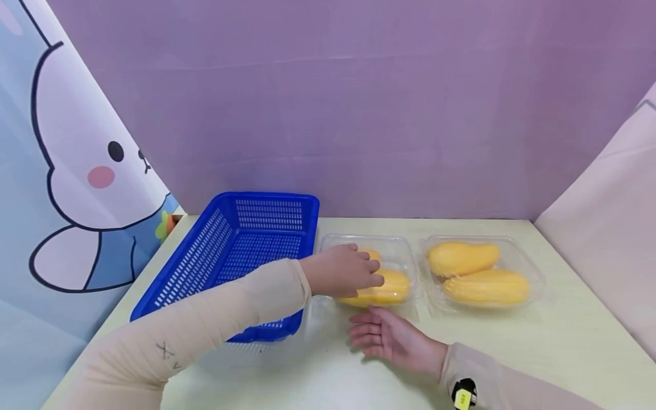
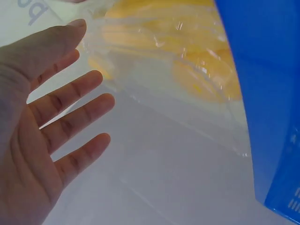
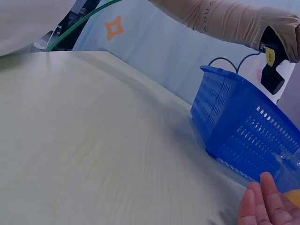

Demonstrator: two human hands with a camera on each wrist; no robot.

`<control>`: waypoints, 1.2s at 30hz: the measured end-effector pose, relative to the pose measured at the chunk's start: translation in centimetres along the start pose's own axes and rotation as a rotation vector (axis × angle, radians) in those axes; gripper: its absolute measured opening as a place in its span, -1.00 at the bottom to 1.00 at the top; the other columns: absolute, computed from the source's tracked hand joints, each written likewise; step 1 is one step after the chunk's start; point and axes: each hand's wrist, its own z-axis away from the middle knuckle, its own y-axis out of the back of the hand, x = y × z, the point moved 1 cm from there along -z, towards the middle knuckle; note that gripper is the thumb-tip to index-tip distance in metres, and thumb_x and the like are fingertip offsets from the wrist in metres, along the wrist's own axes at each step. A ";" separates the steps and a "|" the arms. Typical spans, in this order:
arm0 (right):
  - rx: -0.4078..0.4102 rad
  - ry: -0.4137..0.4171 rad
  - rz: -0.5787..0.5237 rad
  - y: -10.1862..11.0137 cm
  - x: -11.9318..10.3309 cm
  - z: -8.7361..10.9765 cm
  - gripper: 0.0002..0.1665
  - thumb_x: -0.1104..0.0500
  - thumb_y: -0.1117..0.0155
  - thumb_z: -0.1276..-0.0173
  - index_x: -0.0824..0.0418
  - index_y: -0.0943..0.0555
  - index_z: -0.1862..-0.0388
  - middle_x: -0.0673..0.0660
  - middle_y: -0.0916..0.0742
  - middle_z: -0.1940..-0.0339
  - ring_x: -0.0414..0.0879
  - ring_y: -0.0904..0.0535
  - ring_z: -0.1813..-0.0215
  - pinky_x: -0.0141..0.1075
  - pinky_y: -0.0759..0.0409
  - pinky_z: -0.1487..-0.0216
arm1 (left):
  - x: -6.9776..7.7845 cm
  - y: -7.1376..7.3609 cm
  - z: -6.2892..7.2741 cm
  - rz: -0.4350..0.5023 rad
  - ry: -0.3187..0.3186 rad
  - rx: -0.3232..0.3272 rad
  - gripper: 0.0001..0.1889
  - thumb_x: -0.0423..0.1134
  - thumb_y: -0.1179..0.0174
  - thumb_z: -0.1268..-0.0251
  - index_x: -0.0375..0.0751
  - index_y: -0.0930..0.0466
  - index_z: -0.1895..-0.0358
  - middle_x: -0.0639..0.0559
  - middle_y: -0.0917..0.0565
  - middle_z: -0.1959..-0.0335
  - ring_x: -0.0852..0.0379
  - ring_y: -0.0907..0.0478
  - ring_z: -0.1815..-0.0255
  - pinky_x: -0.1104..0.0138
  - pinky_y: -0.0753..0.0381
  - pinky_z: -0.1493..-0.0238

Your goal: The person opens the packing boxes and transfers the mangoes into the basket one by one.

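My left hand (image 1: 343,270) reaches across a blue basket (image 1: 220,196) and hovers over a clear plastic container (image 1: 408,256) holding yellow oblong fruits (image 1: 392,287). In the left wrist view, the left hand's fingers (image 2: 86,115) are spread and nothing lies between them; the container's clear wall shows beyond. My right hand (image 1: 394,339) is close to the container's front edge, palm turned inward and fingers extended, holding nothing. Part of the fruit is hidden behind the left hand.
A second clear container (image 1: 533,276) with two yellow fruits (image 1: 487,287) stands to the right on the pale table (image 1: 574,341). The slotted basket is bare inside, right against the first container's left side. A purple backdrop (image 1: 359,131) rises behind the table.
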 end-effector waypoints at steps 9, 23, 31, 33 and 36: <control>0.084 0.054 -0.039 -0.7 0.4 -0.5 -0.37 -0.14 0.25 -0.52 0.38 -0.39 -0.17 0.05 -0.68 0.18 -0.12 -0.61 0.11 -0.34 -0.55 0.06 | 0.9 -0.6 -0.9 -0.024 -0.007 -0.038 -0.65 -0.01 -0.16 -0.29 0.17 -0.47 -0.13 0.20 -0.58 -0.04 0.21 -0.48 -0.02 0.32 -0.44 -0.12; 0.265 0.081 -0.141 -1.3 0.2 -0.5 -0.42 -0.09 0.29 -0.55 0.36 -0.36 -0.18 0.02 -0.69 0.34 -0.18 -0.62 0.25 -0.37 -0.57 0.15 | 1.5 -1.5 -1.5 -0.127 0.066 -0.074 -0.80 -0.10 -0.16 -0.28 0.13 -0.53 0.05 0.24 -0.65 0.22 0.26 -0.54 0.27 0.41 -0.49 0.09; 0.321 0.082 -0.119 -1.0 0.1 -0.4 -0.55 -0.01 0.30 -0.57 0.19 -0.53 0.13 -0.03 -0.68 0.44 -0.21 -0.61 0.33 -0.40 -0.56 0.23 | 1.7 -1.9 -2.0 -0.170 0.155 -0.152 -0.79 -0.10 -0.13 -0.32 0.10 -0.50 0.01 0.21 -0.65 0.21 0.24 -0.55 0.23 0.36 -0.49 -0.05; 0.326 0.085 -0.109 -0.9 0.1 -0.5 -0.55 0.00 0.30 -0.57 0.17 -0.55 0.16 -0.04 -0.68 0.47 -0.23 -0.60 0.36 -0.41 -0.56 0.25 | 1.6 -1.9 -2.0 -0.167 0.174 -0.165 -0.77 -0.09 -0.15 -0.31 0.10 -0.50 -0.01 0.20 -0.65 0.20 0.23 -0.55 0.21 0.34 -0.48 -0.08; 0.328 0.086 -0.100 -0.9 0.0 -0.5 -0.55 0.02 0.30 -0.57 0.17 -0.55 0.18 -0.05 -0.67 0.50 -0.24 -0.59 0.39 -0.42 -0.56 0.28 | 1.6 -1.8 -2.0 -0.170 0.201 -0.167 -0.74 -0.07 -0.16 -0.28 0.10 -0.50 -0.02 0.20 -0.65 0.22 0.22 -0.54 0.24 0.33 -0.48 -0.06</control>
